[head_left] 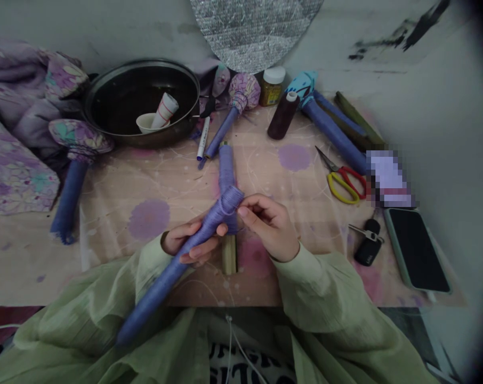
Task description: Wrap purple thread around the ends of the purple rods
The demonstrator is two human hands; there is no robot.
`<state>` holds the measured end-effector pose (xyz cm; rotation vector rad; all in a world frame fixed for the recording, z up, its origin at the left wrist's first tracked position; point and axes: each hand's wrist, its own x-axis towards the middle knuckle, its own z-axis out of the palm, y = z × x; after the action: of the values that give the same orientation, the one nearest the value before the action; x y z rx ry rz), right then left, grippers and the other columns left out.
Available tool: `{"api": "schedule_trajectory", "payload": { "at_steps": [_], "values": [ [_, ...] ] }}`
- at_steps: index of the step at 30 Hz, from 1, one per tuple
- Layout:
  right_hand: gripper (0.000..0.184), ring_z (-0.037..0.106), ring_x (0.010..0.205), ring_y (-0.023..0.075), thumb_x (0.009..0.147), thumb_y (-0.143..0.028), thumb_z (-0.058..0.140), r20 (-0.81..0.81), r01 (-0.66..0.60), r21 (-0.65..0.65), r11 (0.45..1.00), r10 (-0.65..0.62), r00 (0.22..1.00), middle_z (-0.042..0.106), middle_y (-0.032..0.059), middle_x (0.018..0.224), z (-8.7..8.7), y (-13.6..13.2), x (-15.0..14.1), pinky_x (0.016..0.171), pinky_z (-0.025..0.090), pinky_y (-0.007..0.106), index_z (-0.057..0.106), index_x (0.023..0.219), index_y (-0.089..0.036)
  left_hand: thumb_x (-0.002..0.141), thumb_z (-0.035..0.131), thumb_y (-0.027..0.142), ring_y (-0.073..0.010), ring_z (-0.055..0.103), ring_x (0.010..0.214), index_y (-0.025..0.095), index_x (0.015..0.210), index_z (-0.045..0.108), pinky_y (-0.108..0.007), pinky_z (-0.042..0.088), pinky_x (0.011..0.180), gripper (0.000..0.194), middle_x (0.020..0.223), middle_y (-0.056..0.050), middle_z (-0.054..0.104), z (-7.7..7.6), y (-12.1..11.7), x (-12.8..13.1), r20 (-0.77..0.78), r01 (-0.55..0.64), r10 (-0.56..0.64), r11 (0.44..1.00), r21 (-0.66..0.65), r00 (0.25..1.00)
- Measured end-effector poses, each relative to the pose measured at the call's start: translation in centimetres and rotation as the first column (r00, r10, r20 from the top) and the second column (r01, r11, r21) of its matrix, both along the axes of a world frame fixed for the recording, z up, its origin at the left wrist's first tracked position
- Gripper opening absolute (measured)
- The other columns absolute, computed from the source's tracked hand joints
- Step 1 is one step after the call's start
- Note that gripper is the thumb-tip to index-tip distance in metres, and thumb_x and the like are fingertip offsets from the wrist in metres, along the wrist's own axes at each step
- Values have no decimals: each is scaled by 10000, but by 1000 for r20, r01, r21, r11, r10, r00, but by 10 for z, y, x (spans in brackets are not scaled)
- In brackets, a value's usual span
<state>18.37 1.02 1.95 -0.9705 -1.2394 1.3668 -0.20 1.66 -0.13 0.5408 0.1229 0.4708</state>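
The left hand (199,248) has its fingers wrapped around a long, violet-blue, thread-wound rod (165,280), which slants from the near left up to the middle of the counter (109,186). The right hand (271,226) is at the rod's far right end, thumb and forefinger drawn close together; whether they pinch a strand there, I cannot tell. Beneath the rod's far end lies a shorter, violet-blue, thread-wound stick (226,165), pointing away, with a bare greenish wooden end (230,258) toward the near edge. Both forearms are in loose, pale green sleeves (319,282).

To the right lie scissors with red and yellow handles (334,169), a black key fob with a metal key (368,244) and a dark-screened phone in a pale case (417,248). On the far side stand a dark maroon thread spool (282,118) and a clear jar with a white lid (272,88). Farther left are a white marker with a blue cap (202,140) and a round black pan (109,98) holding a white cup (144,124). At the left rests a blue-wrapped handle with a flowered cloth head (72,184).
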Motion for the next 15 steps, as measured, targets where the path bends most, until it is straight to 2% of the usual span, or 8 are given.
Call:
{"api": "schedule_trajectory", "payload": {
  "at_steps": [8, 11, 15],
  "values": [
    [234, 430, 511, 69, 781, -406, 633, 15, -6, 10, 1000, 6, 1000, 499, -39, 583, -1, 0, 0, 460, 359, 207, 567, 739, -186, 850, 482, 533, -29, 166, 165, 218, 921, 551, -166, 163, 189, 330, 364, 104, 323, -11, -5, -3, -18, 18, -18, 1000, 6, 1000],
    [228, 436, 514, 69, 785, -398, 631, 13, -12, 13, 1000, 12, 1000, 500, -41, 582, -1, 0, 0, 465, 366, 207, 563, 739, -185, 840, 485, 550, -20, 114, 161, 218, 902, 556, -181, 146, 179, 345, 373, 110, 302, -19, -9, -7, -76, -17, 13, 999, -51, 997],
    [212, 435, 510, 62, 782, -370, 645, -25, -29, 11, 1000, 29, 999, 498, -46, 578, -1, 0, 0, 470, 364, 204, 561, 739, -180, 824, 512, 534, -4, 82, 173, 223, 860, 585, -191, 181, 176, 322, 438, 79, 424, -29, -15, -12, -109, -62, 40, 977, -202, 993]
  ]
}}
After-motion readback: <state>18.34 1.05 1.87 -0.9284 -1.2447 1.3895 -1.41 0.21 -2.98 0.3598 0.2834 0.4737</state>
